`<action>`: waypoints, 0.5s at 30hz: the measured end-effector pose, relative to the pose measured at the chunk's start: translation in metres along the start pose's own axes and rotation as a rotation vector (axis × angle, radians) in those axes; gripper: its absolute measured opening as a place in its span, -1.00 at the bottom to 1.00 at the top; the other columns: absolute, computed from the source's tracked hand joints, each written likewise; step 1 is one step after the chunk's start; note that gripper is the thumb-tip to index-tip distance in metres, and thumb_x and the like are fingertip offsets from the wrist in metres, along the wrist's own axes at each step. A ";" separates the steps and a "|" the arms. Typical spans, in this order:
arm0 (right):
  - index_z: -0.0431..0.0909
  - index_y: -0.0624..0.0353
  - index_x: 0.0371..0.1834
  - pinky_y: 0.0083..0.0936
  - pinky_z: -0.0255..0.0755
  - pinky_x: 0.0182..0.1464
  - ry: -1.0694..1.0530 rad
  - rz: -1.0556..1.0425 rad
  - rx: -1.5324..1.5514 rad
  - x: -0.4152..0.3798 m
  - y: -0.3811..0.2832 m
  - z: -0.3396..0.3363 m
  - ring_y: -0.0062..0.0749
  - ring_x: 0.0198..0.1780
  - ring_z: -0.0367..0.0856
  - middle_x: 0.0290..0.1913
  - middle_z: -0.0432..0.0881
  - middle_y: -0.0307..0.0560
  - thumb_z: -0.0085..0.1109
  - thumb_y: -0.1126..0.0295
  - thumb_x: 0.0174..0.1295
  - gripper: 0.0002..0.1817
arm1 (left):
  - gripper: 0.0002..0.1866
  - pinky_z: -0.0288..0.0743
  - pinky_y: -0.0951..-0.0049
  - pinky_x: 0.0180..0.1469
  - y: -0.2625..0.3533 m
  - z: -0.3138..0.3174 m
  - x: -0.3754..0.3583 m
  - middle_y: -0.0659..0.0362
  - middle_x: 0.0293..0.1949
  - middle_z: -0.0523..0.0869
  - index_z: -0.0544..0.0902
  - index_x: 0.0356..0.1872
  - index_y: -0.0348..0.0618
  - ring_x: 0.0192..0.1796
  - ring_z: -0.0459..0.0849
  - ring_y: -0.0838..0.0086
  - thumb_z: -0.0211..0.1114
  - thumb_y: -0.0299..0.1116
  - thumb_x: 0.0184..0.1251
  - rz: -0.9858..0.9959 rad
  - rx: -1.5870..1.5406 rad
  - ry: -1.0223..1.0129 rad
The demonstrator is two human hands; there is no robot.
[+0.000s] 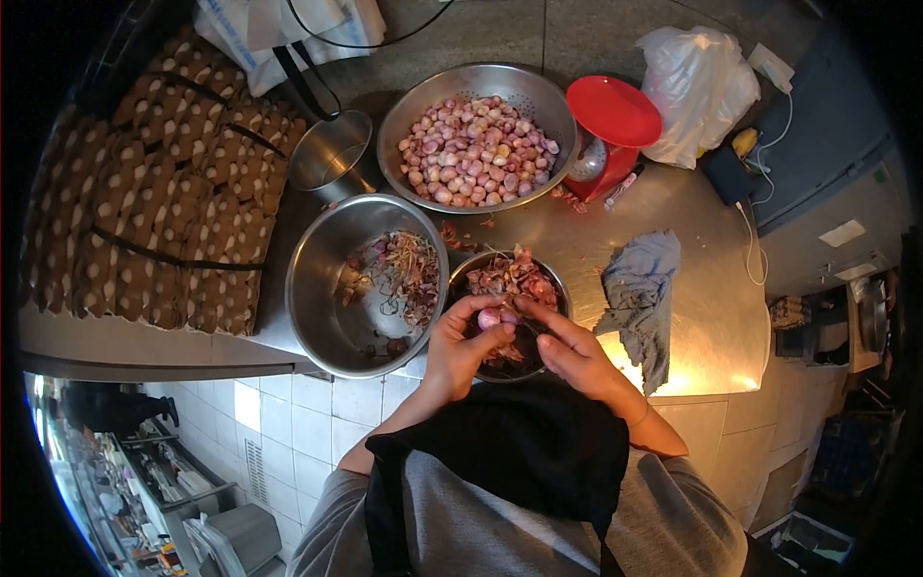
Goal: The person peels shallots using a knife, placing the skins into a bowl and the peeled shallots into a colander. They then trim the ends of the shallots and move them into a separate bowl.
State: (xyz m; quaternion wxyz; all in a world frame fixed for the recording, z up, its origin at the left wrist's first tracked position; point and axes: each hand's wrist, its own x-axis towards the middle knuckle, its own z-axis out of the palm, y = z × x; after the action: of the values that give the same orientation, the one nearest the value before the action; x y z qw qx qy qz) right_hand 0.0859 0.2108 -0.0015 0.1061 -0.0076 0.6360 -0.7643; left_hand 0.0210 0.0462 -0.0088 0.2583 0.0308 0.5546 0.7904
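Note:
My left hand [456, 350] grips a purple-pink shallot [489, 319] between thumb and fingers, above a small metal bowl [565, 292]. My right hand [583, 360] is close beside the shallot with its fingers curled in; whatever they pinch is too small to make out. Reddish-brown papery skins [511, 276] fill much of the small bowl under both hands. To the left stands a larger steel bowl [310, 288] with skins and root trimmings [409, 274] along its right side. Behind it, a steel colander [392, 159] holds a heap of peeled shallots [478, 152].
A red scale [615, 113] stands right of the colander, near a white plastic bag [694, 91]. A grey cloth [642, 288] lies on the steel table [716, 317]. Strapped egg trays [159, 202] are stacked at left, beside an upright metal pot [332, 154].

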 end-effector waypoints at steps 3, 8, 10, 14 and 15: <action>0.22 0.28 0.17 -0.63 0.21 0.07 0.011 -0.151 -0.084 0.004 0.004 0.006 -0.53 0.09 0.32 0.06 0.40 -0.05 -0.04 0.39 0.23 -0.56 | -0.67 0.48 0.55 -0.12 -0.003 0.001 0.003 0.20 -0.26 0.57 0.41 -0.22 -0.18 -0.18 0.55 0.56 0.21 -0.73 -0.02 0.074 0.028 -0.036; 0.32 0.31 0.01 -0.64 0.30 -0.05 0.214 -0.204 -0.215 0.011 0.027 0.002 -0.58 -0.11 0.43 -0.18 0.52 -0.09 0.02 0.40 0.19 -0.66 | -0.65 0.48 0.51 -0.10 -0.003 0.002 0.000 0.19 -0.24 0.56 0.32 -0.26 -0.13 -0.17 0.56 0.52 0.22 -0.72 -0.01 0.014 0.000 -0.116; 0.34 0.32 -0.04 -0.66 0.31 -0.08 0.252 -0.217 -0.194 0.012 0.028 0.002 -0.60 -0.15 0.44 -0.23 0.53 -0.12 0.04 0.41 0.18 -0.69 | -0.67 0.49 0.49 -0.10 -0.008 -0.004 0.002 0.18 -0.25 0.56 0.34 -0.26 -0.15 -0.17 0.57 0.49 0.23 -0.70 -0.01 0.008 0.037 -0.181; 0.36 0.31 -0.11 -0.69 0.31 -0.11 0.265 -0.196 -0.123 0.012 0.030 0.001 -0.64 -0.19 0.43 -0.28 0.52 -0.18 0.06 0.43 0.16 -0.74 | -0.71 0.51 0.56 -0.18 -0.006 -0.003 0.001 0.19 -0.21 0.52 0.42 -0.24 -0.22 -0.15 0.52 0.55 0.28 -0.64 0.00 -0.079 -0.002 -0.212; 0.37 0.30 -0.13 -0.70 0.31 -0.12 0.266 -0.191 -0.097 0.013 0.031 0.001 -0.65 -0.20 0.43 -0.30 0.51 -0.20 0.06 0.44 0.16 -0.75 | -0.71 0.50 0.56 -0.18 -0.005 -0.003 0.001 0.19 -0.21 0.52 0.43 -0.22 -0.23 -0.14 0.52 0.55 0.27 -0.63 0.01 -0.104 -0.003 -0.217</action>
State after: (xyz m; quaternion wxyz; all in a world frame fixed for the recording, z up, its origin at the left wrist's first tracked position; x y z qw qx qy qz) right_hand 0.0784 0.2030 -0.0328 -0.0528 0.0280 0.6769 -0.7337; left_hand 0.0207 0.0453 -0.0148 0.3575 0.0870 0.5232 0.7687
